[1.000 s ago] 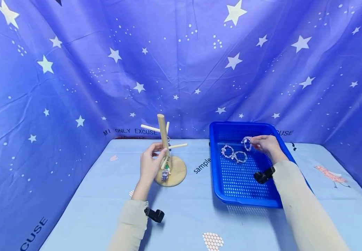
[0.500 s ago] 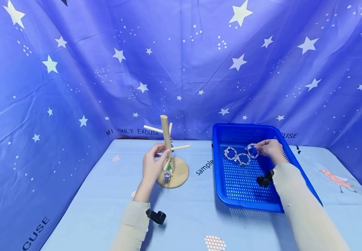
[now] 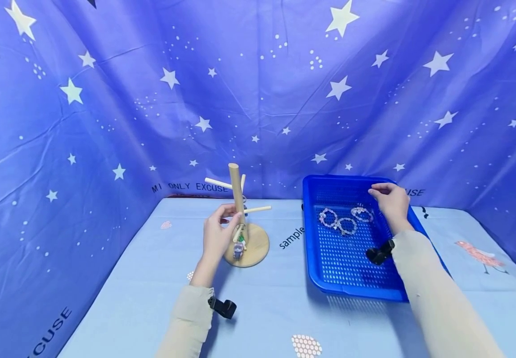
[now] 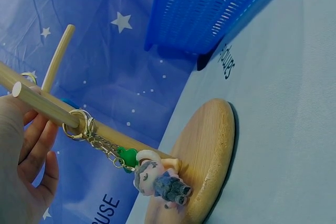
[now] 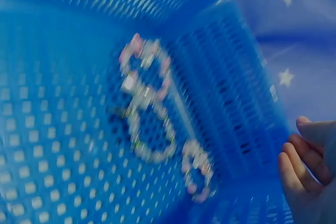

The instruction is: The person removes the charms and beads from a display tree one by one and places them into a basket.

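My left hand (image 3: pixel 216 232) grips the upright post of a wooden peg stand (image 3: pixel 235 185) with a round base. From a near peg hangs a keychain (image 4: pixel 160 182) with a small doll in grey-blue clothes and a green charm. Part of another ring shows behind the post. Over the back right of the blue basket (image 3: pixel 308 243), my right hand (image 3: pixel 391 203) is raised with its fingers loosely bent and nothing in them. Three beaded bracelets lie in the basket: a left one (image 3: pixel 328 219), a middle one (image 3: pixel 346 226) and a right one (image 3: pixel 362 215).
A light blue printed cloth (image 3: pixel 262 303) covers the table, with the basket right of the stand. Behind hangs a purple-blue curtain (image 3: pixel 258 89) with stars. Bare pegs stick out from the stand's post, one toward the basket.
My right hand has lowered the third bracelet beside the other two, let it go and risen toward the basket's back right. My left hand stays on the post.
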`<state>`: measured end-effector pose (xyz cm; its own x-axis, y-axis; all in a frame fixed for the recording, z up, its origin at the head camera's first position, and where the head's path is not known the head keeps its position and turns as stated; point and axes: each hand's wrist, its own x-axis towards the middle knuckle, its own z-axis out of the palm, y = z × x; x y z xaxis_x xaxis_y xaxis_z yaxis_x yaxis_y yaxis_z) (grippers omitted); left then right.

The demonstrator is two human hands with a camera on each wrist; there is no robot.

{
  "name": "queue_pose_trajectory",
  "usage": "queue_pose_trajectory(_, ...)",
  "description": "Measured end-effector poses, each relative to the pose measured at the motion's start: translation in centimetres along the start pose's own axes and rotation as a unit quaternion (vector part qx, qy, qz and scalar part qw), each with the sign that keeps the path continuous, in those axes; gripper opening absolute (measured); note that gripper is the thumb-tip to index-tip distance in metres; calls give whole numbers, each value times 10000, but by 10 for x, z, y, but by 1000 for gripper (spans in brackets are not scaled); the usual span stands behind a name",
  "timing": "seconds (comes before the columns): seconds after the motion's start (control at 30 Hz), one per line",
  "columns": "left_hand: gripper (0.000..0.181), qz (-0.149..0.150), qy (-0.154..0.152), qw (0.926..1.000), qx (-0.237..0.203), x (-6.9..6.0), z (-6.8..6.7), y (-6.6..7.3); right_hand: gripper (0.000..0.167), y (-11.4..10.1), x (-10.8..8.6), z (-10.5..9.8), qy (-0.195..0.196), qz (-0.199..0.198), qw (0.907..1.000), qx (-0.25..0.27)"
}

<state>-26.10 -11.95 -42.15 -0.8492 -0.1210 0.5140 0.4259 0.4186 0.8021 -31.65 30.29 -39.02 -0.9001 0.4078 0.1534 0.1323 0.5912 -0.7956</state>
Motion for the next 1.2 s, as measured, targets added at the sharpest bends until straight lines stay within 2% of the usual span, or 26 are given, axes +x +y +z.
queue_pose_trajectory(0.2, 21, 66, 17, 10000, -3, 0, 0, -2, 40, -20, -11, -6, -33, -26, 9993, 365)
queue_pose_trajectory(0.33, 21, 81, 47, 10000, 8, 0, 0, -3, 42, -30, -22, -7, -166, -215, 9936, 1096)
queue_pose_trajectory(0.47, 22, 93, 39, 9999, 30, 0, 0, -3, 41, -36, -32, -6, -282, -378, 9785, 2006)
queue_pose_trajectory(0.53, 22, 78, 23, 10000, 28, 0, 0, -3, 40, -39, -38, -6, -369, -407, 9678, 2457)
queue_pose_trajectory(0.7, 22, -9, 14, 10000, -37, 0, 0, -2, 39, -48, -52, -4, -583, -609, 9475, 3085)
queue_pose_trajectory(0.83, 23, -24, -2, 10000, -38, 0, 0, -1, 41, -55, -63, -1, -719, -774, 9436, 3136)
queue_pose_trajectory(0.97, 22, -47, -17, 10000, 6, 0, 0, 0, 41, -61, -73, 2, -801, -937, 9472, 2960)
queue_pose_trajectory(1.2, 23, -22, -6, 10000, -41, 0, 0, -1, 41, -72, -86, 7, -942, -1241, 9442, 2900)
